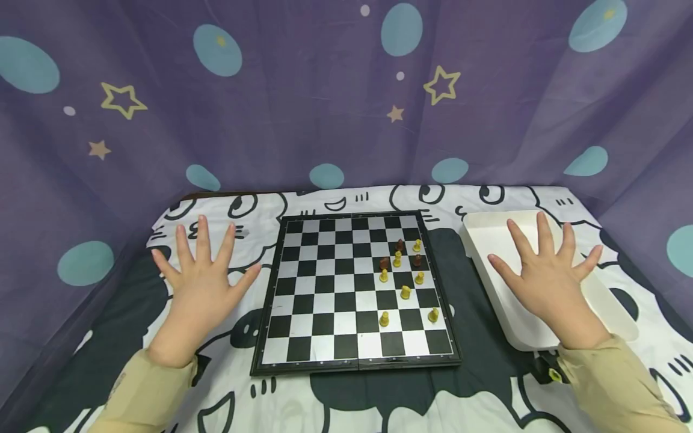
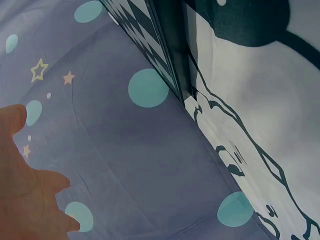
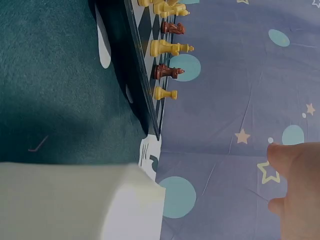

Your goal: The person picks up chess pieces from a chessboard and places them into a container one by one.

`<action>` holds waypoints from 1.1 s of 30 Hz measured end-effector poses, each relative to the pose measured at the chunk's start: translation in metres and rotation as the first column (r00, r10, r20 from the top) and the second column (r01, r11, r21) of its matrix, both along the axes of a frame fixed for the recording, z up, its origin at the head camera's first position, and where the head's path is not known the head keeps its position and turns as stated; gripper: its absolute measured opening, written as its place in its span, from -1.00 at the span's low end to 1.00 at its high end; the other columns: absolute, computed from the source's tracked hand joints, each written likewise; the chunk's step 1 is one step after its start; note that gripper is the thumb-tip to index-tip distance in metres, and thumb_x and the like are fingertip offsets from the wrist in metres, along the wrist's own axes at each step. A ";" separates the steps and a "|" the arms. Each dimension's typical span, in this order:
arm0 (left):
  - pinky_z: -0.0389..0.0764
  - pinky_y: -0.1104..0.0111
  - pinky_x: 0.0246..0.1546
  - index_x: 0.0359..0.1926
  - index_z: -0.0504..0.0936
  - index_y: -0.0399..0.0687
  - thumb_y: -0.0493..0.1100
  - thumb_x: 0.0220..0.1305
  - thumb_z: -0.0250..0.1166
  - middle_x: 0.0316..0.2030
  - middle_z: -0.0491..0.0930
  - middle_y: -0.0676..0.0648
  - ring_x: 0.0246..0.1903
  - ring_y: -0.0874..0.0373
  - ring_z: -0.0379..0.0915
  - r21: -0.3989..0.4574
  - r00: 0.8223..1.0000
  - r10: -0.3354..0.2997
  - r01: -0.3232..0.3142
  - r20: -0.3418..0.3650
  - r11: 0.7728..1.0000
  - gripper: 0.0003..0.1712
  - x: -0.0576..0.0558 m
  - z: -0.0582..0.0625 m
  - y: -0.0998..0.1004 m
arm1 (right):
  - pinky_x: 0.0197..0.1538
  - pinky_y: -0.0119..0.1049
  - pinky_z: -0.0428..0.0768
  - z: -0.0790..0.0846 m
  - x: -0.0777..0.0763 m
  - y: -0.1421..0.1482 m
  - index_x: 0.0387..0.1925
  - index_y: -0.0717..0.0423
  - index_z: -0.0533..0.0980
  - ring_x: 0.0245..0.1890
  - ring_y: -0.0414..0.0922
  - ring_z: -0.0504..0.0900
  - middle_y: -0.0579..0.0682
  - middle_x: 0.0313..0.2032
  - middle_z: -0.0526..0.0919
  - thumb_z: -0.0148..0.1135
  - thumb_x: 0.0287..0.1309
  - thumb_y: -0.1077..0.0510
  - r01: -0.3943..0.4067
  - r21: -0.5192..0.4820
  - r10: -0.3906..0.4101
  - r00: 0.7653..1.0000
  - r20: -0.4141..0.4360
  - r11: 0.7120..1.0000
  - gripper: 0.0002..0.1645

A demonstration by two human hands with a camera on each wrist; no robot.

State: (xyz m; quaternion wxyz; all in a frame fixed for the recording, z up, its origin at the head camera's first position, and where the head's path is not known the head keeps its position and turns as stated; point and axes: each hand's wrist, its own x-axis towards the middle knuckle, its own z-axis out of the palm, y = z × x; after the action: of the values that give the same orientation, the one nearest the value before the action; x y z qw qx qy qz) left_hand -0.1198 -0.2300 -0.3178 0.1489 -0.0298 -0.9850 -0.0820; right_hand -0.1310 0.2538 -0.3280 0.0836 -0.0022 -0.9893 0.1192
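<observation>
Flanking chessboard (image 1: pixel 319 300): both hands (image 1: pixel 200 291) (image 1: pixel 552 282), fingers (image 1: pixel 203 240) splayed.

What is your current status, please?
Left hand, right hand: spread, empty. Chessboard between them, pieces on its right half. Tray partly hidden by right hand; chessboard unobstructed.

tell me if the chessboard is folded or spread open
Spread open: the chessboard lies flat with both checkered halves showing and yellow pieces on it.
</observation>
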 end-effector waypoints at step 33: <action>-0.49 -0.31 0.26 0.48 0.02 -0.01 0.36 0.21 0.10 0.47 -0.33 -0.32 0.42 -0.35 -0.56 -0.058 0.985 -0.137 0.144 0.110 0.988 -0.02 -0.017 0.016 0.044 | 0.17 0.48 -0.50 0.016 -0.019 -0.040 0.42 -0.05 0.07 0.37 0.43 -0.32 0.30 0.45 -0.24 -0.07 0.29 -0.30 -0.113 0.004 0.113 0.992 -0.058 0.994 -0.20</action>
State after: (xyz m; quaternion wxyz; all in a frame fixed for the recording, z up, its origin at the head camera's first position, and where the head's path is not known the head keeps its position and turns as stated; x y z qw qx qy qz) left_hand -0.1373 -0.1862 -0.3022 0.0896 -0.0997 -0.9891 -0.0611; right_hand -0.1499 0.2139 -0.3120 0.1053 0.0574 -0.9851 0.1235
